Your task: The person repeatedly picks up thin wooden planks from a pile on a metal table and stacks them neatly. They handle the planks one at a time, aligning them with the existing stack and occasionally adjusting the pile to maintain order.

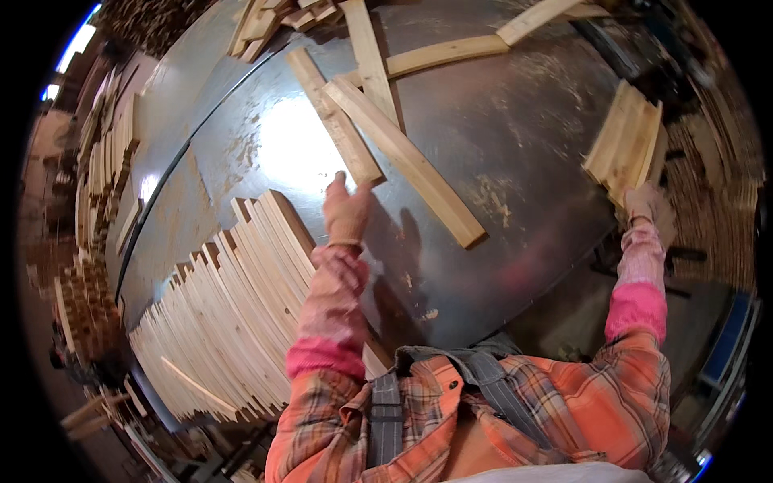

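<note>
My left hand [346, 212] reaches over the metal table, its fingers apart at the near end of a short wooden board [334, 117]. Whether the fingertips touch that board is hard to make out. Just right of it, a longer board [407, 161] lies at a slant. Out at the table's right edge, my right hand [644, 203] grips the near end of a small bundle of wooden boards [624, 141]; its fingers are partly hidden. Left of my left arm, many pale wooden strips [229, 314] lie side by side in a row.
More boards lie across the far side, among them an upright-looking one [370, 60] and a crosswise one [447, 55]. A loose wood pile [270, 22] sits at the far left. Stacked timber [713, 193] stands right of the metal table [515, 137]. Sawdust marks its top.
</note>
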Motion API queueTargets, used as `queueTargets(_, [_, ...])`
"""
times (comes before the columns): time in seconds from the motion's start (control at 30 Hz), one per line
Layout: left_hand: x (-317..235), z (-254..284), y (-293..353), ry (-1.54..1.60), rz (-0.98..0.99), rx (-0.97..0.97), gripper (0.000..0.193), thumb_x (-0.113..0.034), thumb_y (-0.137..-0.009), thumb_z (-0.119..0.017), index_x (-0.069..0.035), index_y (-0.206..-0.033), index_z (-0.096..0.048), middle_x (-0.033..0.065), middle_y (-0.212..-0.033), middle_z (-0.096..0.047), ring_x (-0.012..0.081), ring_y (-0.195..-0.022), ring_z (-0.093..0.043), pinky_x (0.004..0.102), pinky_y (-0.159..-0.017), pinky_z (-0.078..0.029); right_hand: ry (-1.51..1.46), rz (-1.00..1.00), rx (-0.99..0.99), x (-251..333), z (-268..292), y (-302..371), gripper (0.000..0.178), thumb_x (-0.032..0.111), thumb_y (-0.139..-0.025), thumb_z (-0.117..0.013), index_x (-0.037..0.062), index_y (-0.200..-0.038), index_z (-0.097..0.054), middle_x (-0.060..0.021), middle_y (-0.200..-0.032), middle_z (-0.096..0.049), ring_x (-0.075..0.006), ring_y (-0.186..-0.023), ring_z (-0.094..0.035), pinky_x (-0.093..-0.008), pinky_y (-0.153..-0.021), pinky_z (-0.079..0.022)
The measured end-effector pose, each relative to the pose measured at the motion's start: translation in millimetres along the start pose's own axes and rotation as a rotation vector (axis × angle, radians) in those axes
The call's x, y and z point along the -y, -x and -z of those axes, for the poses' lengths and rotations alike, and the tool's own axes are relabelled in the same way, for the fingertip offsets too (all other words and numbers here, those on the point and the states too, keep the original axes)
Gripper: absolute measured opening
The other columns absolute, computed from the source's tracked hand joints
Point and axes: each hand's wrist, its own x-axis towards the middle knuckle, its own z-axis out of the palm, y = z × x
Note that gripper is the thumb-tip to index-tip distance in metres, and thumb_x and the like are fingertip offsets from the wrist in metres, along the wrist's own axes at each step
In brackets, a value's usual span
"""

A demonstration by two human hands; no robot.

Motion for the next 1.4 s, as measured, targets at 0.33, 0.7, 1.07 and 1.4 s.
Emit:
queueTargets(0.33, [-31,-23,-99,-0.224,0.161,0.048,0.075,-0.037,-0.078,-0.079,0.003,-0.136,-0.053,0.0249,-0.137,-0.057,0.0435,-0.126,-0.055,0.0463,-0.108,-0.047,0.148,0.9,0.89,339,30,299,0.119,0.048,-0.069,-0.09,-0.001,-0.159,-0.03,-0.0214,-0.155,-0.046,-0.0389,-0.136,-0.052,-0.0451,-0.116,-0.04])
queueTargets(0.7, [-9,-30,-93,-0.138,0.388,0.063,0.109,-0.038,-0.071,-0.089,0.003,-0.154,-0.033,0.0278,-0.136,-0.056,0.0445,-0.124,-0.06,0.0466,-0.103,-0.052,-0.564,0.72,0.923,466,11,246,0.095,0.034,-0.081,-0.08,0.0005,-0.157,-0.035,-0.0283,-0.145,-0.054,-0.0431,-0.133,-0.055,-0.046,-0.113,-0.045])
queueTargets(1.07, [-50,-20,-27,-0.31,0.557,0.193,0.107,-0.032,-0.075,-0.084,0.004,-0.157,-0.026,0.0252,-0.139,-0.054,0.0411,-0.129,-0.056,0.0455,-0.107,-0.05,-0.553,0.522,1.026,551,-26,260,0.079,0.035,-0.084,-0.078,-0.0052,-0.146,-0.049,-0.0283,-0.126,-0.068,-0.0388,-0.118,-0.068,-0.042,-0.101,-0.053])
queueTargets(1.4, [23,25,63,1.021,0.521,0.295,0.072,-0.008,-0.076,-0.065,0.006,-0.145,-0.051,0.0101,-0.108,-0.066,0.0222,-0.102,-0.066,0.0309,-0.088,-0.052,-0.669,0.702,1.273,434,4,276,0.041,0.021,-0.079,-0.075,-0.0066,-0.11,-0.072,-0.0179,-0.094,-0.076,-0.0257,-0.084,-0.074,-0.0366,-0.079,-0.057])
